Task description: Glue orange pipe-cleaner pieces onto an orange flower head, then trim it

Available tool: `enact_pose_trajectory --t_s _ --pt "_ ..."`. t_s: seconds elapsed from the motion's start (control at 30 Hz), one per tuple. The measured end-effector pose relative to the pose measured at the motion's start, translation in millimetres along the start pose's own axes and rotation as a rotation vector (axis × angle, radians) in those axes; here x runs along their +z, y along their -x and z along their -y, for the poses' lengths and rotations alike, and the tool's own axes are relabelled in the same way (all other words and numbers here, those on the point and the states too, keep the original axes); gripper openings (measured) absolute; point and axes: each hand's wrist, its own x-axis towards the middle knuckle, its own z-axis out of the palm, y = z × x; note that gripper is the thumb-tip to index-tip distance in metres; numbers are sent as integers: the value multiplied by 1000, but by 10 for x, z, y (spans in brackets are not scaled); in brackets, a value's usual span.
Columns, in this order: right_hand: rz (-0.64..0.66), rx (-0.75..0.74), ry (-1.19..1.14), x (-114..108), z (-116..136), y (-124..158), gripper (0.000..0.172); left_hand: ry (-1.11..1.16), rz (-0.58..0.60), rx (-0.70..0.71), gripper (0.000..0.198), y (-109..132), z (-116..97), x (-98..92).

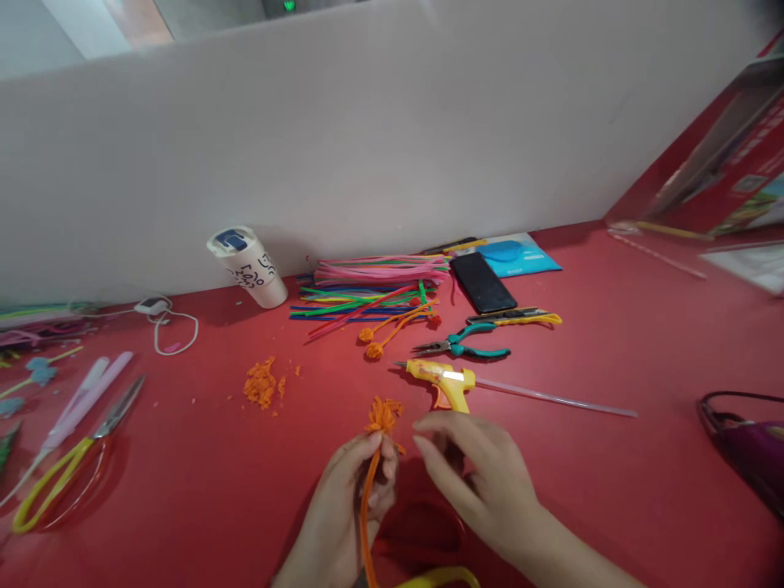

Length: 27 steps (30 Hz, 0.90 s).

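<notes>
My left hand (346, 506) is closed around an orange pipe cleaner (367, 498) whose frayed fuzzy tip (383, 414) sticks up above my fingers. My right hand (478, 478) hovers just right of that tip, fingers loosely spread and holding nothing. A yellow glue gun (444, 382) lies on the red table (612, 343) right behind my right hand, with a clear glue stick (551, 398) trailing from its back. Under my wrists lies something with a yellow handle (438, 578), partly hidden.
Orange fuzz scraps (262, 384) lie left of centre. Behind are a pile of coloured pipe cleaners (367, 286), teal pliers (469, 343), a black phone (482, 282), a tipped paper cup (248, 265). Yellow-handled scissors (73, 457) lie at left. A white partition (367, 139) backs the table.
</notes>
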Motion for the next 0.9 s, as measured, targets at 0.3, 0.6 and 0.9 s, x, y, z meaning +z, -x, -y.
enact_pose_trajectory --t_s 0.3,0.6,0.9 --pt "147 209 156 -69 -311 -107 13 255 232 -74 15 -15 -76 -28" --pt "170 166 -271 132 -30 -25 31 65 216 -1 19 7 -14 -39" --pt "222 261 -607 50 62 -91 17 -198 11 203 19 24 -39 -1"
